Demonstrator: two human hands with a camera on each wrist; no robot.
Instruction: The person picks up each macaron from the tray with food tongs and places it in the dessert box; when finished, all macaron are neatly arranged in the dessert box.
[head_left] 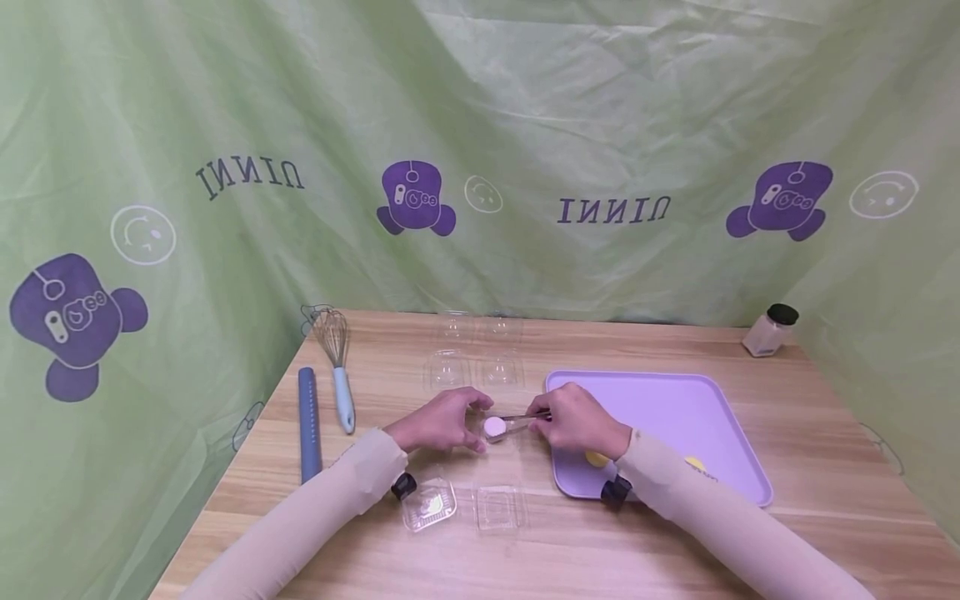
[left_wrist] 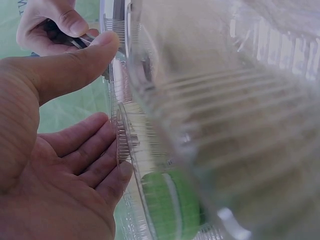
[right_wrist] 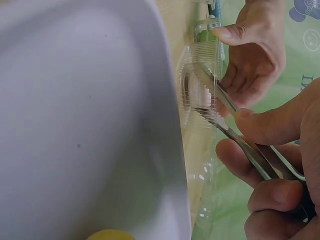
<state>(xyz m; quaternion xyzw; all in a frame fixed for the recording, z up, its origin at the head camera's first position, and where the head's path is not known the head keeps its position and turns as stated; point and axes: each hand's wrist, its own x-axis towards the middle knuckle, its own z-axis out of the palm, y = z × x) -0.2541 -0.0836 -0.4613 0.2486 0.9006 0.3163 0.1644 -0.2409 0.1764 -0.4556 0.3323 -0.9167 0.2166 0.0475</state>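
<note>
My right hand [head_left: 573, 421] grips metal tongs [right_wrist: 252, 152] with serrated tips. The tips reach into a clear plastic box [right_wrist: 200, 50], on either side of a round, pale pink piece with a ridged side [head_left: 495, 427]. Around the left of this box, my left hand [head_left: 442, 421] is spread with thumb and fingers apart. In the left wrist view its fingertips [left_wrist: 117, 180] are right at the clear plastic edge. Beside the right hand lies a lilac tray [head_left: 652, 400], with a yellow round [head_left: 596, 459] near its left edge and another yellow round [head_left: 693, 462] by the sleeve.
Two clear boxes [head_left: 430, 504] [head_left: 498, 508] stand in front of the hands, with several clear domed pieces [head_left: 447, 367] behind. A whisk [head_left: 341, 383] and a blue bar [head_left: 308, 425] lie at left. A black-lidded jar [head_left: 768, 333] stands at the back right. Green cloth [head_left: 487, 100] surrounds the table.
</note>
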